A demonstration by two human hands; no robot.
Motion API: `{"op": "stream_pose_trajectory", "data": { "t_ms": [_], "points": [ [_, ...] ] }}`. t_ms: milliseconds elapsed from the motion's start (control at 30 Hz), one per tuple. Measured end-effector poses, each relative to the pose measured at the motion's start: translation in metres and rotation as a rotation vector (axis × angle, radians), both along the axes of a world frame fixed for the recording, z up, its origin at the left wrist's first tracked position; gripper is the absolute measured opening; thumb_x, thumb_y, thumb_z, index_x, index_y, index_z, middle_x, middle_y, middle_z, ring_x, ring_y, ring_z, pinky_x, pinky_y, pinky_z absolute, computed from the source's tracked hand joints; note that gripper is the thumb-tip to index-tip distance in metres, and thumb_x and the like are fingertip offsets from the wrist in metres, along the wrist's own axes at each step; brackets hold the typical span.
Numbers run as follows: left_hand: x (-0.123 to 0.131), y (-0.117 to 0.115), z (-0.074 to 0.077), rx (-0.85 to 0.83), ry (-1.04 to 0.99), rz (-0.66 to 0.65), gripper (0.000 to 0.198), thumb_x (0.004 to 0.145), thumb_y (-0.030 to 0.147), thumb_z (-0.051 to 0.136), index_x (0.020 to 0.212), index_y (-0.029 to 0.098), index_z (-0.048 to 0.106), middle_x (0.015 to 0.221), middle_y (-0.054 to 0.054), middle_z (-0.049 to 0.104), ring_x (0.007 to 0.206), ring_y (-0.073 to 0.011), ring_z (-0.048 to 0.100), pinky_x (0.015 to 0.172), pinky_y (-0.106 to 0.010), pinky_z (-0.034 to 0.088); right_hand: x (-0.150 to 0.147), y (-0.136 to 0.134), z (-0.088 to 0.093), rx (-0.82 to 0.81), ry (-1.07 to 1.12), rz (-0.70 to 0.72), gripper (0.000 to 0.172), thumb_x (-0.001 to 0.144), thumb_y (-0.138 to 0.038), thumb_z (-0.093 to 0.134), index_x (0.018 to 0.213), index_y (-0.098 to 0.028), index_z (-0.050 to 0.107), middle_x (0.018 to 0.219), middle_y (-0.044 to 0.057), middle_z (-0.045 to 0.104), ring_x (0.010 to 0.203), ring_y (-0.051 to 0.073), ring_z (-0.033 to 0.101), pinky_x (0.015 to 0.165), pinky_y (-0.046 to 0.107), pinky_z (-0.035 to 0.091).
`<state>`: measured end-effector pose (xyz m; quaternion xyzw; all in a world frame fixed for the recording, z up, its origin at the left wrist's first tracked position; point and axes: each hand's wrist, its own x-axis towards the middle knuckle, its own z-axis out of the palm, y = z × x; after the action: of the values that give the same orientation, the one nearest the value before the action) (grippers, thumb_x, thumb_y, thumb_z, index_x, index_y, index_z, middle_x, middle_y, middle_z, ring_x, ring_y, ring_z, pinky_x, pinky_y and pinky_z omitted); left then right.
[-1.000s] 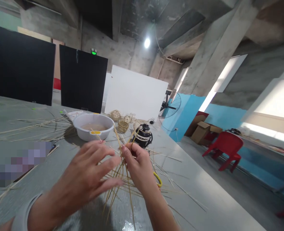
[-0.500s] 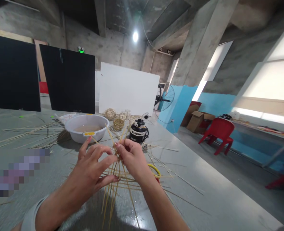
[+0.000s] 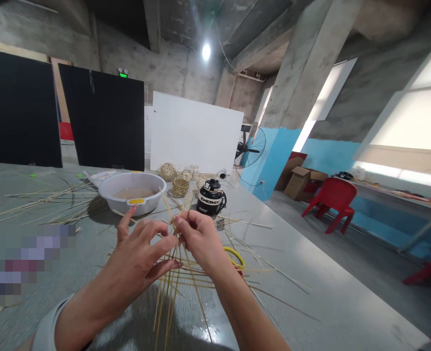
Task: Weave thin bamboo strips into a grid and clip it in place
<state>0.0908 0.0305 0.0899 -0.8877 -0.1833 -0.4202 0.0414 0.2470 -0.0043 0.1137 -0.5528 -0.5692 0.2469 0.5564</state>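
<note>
Both my hands work a crossed bundle of thin straw-coloured cane strips (image 3: 175, 285) over the grey table (image 3: 310, 312). My right hand (image 3: 197, 239) is closed, pinching several strips between thumb and fingers. My left hand (image 3: 137, 256) faces it with fingers spread and curved, fingertips touching the strips where they cross. The strips fan out towards me and upward past the fingers.
A white basin (image 3: 129, 191) of brownish water stands behind the hands, with a black jug (image 3: 210, 197) and woven cane balls (image 3: 175, 180) beyond. Loose strips (image 3: 36, 204) litter the left of the table. Something yellow-handled (image 3: 235, 256) lies by my right wrist. A red chair (image 3: 330, 200) stands off the table's right edge.
The view dropped and steadied over the last second. My left hand's fingers lifted and curled closer to the crossing point; my right hand kept its pinch on the strips.
</note>
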Motion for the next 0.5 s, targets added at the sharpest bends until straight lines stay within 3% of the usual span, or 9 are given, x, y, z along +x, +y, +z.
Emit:
{"op": "stream_pose_trajectory", "data": {
  "t_ms": [200, 267, 367, 500],
  "points": [
    [0.002, -0.001, -0.002, 0.016, 0.002, -0.001, 0.005, 0.089, 0.026, 0.058, 0.087, 0.027, 0.063, 0.092, 0.001, 0.062, 0.090, -0.0182, 0.059, 0.112, -0.058, 0.009, 0.004, -0.003, 0.006, -0.005, 0.055, -0.015, 0.024, 0.084, -0.035, 0.054, 0.067, -0.018, 0.053, 0.052, -0.006, 0.043, 0.046, 0.009, 0.034, 0.043, 0.020, 0.027],
    [0.003, -0.003, -0.002, 0.028, -0.002, 0.005, 0.004, 0.088, 0.028, 0.059, 0.090, 0.028, 0.063, 0.098, 0.000, 0.063, 0.095, -0.0193, 0.059, 0.112, -0.058, 0.008, 0.007, -0.005, 0.008, -0.011, 0.064, -0.023, 0.025, 0.084, -0.037, 0.054, 0.068, -0.019, 0.053, 0.051, -0.007, 0.043, 0.045, 0.009, 0.033, 0.043, 0.021, 0.027],
    [0.004, -0.008, -0.001, 0.073, -0.021, 0.013, 0.017, 0.088, 0.029, 0.061, 0.105, 0.031, 0.060, 0.110, -0.002, 0.062, 0.105, -0.0214, 0.057, 0.113, -0.059, 0.003, 0.011, -0.007, 0.009, -0.025, 0.033, -0.021, 0.024, 0.083, -0.036, 0.055, 0.069, -0.018, 0.055, 0.053, -0.006, 0.044, 0.047, 0.009, 0.036, 0.045, 0.021, 0.029],
    [0.006, -0.010, 0.000, 0.093, 0.012, -0.003, 0.020, 0.088, 0.027, 0.059, 0.108, 0.030, 0.059, 0.110, -0.002, 0.063, 0.106, -0.0212, 0.057, 0.114, -0.059, 0.002, 0.012, -0.006, 0.007, -0.028, 0.009, -0.023, 0.024, 0.084, -0.037, 0.054, 0.068, -0.018, 0.055, 0.054, -0.005, 0.044, 0.049, 0.010, 0.037, 0.046, 0.021, 0.029]
  ]
}}
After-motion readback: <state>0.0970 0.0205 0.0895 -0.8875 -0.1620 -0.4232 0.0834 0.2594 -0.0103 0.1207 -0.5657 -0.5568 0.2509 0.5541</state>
